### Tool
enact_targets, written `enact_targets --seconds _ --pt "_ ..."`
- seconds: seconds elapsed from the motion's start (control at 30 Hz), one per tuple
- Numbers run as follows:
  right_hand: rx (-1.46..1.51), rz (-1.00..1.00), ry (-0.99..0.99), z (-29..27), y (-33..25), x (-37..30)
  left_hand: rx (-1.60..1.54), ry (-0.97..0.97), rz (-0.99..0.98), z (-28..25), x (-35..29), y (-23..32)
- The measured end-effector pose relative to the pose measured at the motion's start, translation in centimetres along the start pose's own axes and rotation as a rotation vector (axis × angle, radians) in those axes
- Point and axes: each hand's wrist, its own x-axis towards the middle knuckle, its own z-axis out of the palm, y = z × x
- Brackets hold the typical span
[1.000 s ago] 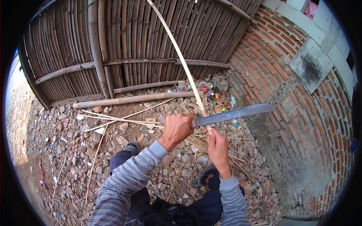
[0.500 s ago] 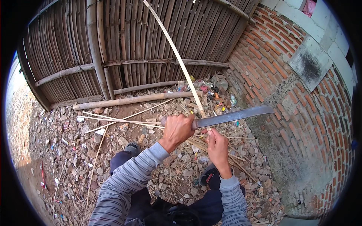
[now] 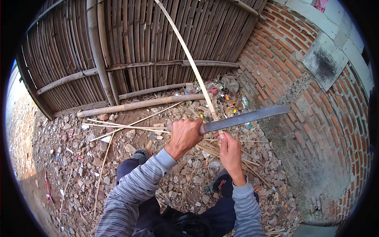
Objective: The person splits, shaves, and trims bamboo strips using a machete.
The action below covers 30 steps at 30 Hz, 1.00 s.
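My left hand (image 3: pixel 184 135) is wrapped round the handle of a machete (image 3: pixel 249 117), whose long grey blade points right and slightly upward. A long pale bamboo strip (image 3: pixel 190 62) rises from my hands toward the top of the view, curving to the left. Close to the handle, the blade crosses over the strip's lower part. Just below the blade, my right hand (image 3: pixel 230 152) pinches the strip's near end between thumb and fingers. Whether the edge has cut into the strip is too small to tell.
Thin bamboo strips (image 3: pixel 130 126) lie on the stony ground (image 3: pixel 85 158) at left; more lie beneath my right hand. A bamboo pole (image 3: pixel 146 102) rests before a slatted bamboo wall (image 3: pixel 158 39). A brick wall (image 3: pixel 316 118) stands at right, close to the machete's tip.
The view has shifted slightly. Both hands keep their holds, and the machete's tip has tilted a little upward; the strip stays under the blade.
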Motion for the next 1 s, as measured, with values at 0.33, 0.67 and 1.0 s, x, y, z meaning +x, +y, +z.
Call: enact_targets --seconds 0.33,0.67,1.0 --pt "0.044 0.032 -0.011 -0.3 -0.1 -0.5 0.043 0.093 0.003 0.5 0.6 -0.7" --pt "-0.076 -0.102 0.079 0.5 2.9 -0.2 -0.033 0.079 0.041 1.8 -0.7 0.7" --pt "0.014 -0.01 0.007 -0.8 0.3 -0.1 -0.001 0.09 -0.053 0.5 0.7 0.2"
